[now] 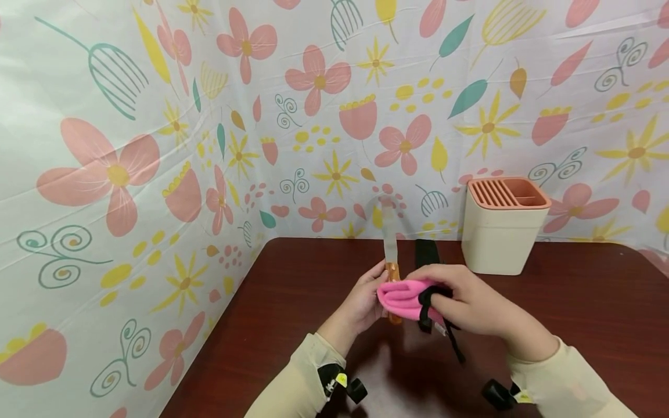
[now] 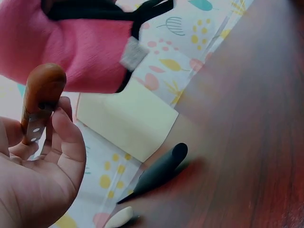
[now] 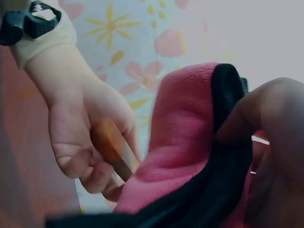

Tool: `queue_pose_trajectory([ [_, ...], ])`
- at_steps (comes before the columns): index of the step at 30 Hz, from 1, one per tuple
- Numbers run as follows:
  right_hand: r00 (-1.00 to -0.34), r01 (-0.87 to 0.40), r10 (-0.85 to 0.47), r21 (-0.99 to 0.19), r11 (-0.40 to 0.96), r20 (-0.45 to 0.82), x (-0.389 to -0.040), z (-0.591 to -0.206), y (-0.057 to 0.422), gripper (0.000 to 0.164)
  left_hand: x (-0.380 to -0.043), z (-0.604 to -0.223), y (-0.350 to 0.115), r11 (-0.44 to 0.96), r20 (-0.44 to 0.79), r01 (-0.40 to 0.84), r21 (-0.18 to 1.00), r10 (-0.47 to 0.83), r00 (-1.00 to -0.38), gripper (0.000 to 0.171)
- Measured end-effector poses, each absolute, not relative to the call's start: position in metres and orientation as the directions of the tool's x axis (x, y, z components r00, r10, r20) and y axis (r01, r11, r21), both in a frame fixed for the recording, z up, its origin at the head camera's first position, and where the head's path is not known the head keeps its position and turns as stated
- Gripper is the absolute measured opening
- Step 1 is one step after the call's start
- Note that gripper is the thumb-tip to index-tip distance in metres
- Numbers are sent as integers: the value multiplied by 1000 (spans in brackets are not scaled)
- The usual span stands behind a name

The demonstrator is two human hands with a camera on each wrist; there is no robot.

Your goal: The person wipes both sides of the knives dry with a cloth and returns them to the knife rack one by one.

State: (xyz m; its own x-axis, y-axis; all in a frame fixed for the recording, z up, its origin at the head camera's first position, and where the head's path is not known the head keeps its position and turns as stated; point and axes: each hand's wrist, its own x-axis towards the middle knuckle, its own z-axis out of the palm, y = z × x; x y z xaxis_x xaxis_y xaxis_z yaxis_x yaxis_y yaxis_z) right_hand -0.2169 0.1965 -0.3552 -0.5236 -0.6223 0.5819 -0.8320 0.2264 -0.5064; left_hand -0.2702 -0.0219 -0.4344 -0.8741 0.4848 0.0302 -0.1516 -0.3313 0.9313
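My left hand (image 1: 360, 299) grips a knife (image 1: 391, 270) by its brown wooden handle, with metal rivets showing in the left wrist view. Its pale blade points up and away, blurred toward the tip. In my right hand (image 1: 470, 299) is a folded pink cloth (image 1: 399, 295) with black trim and a loose black strap, pinched between thumb and fingers. From the head view the cloth overlaps the knife handle. A white tag (image 2: 135, 53) hangs at the cloth's edge in the left wrist view.
A cream utensil holder (image 1: 496, 241) with a slotted pink top stands at the back right of the dark wooden table (image 1: 590, 313). Behind the hands lies a dark, long object (image 2: 161, 168), with a small cream piece (image 2: 119, 217) near it. Flowered cloth walls (image 1: 324, 145) enclose the back and left.
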Motion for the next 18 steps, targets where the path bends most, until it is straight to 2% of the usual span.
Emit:
queue_pose_trajectory([
  [4,-617,-783,-498,-542,305,609,-226,-361,199,54,-264,-433,-20,-285,-29,-192,939,492,-870,44],
  [6,-635,-773,-433,-520,364,640,-230,-368,194,54,-262,-433,-19,-279,-37,-199,939,492,-870,43],
  [9,-597,-786,-376,-422,452,709,-236,-378,184,54,-260,-434,-18,-285,-41,-207,936,495,-868,44],
  [12,-545,-802,-384,-330,498,745,-239,-386,174,57,-260,-433,-17,-283,-45,-214,935,503,-863,40],
  [18,-565,-790,-415,-321,523,713,-238,-393,168,56,-263,-433,-19,-288,-43,-205,936,483,-875,33],
])
